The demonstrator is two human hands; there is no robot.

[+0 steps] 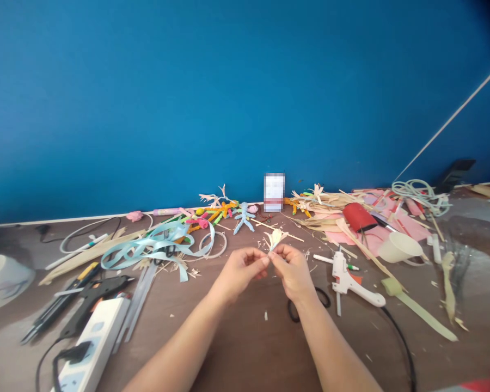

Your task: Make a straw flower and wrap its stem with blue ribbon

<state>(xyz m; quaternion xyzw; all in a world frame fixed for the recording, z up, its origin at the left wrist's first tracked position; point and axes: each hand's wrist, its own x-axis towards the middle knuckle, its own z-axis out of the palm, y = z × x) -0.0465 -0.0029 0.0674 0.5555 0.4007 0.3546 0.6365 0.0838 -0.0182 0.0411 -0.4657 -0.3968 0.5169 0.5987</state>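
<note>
A small cream flower (276,237), apparently made of dried husk strips, is upright over the middle of the table. My left hand (245,272) pinches its base between thumb and fingertips. From the other side, my right hand (292,271) grips the same base, so both sets of fingertips meet and hide the lower end. Partly under my right wrist lie black loops (324,296) that look like scissor handles. To the right is a white glue gun (345,277), with its black cord running toward me.
On the left are a power strip (100,335), a black glue gun (92,302), glue sticks (136,302) and light blue ribbon (147,247). Husk strips (330,215), pink sheets (410,226), a red roll (358,218) and a green tape roll (392,287) lie right. A blue wall (237,98) stands behind.
</note>
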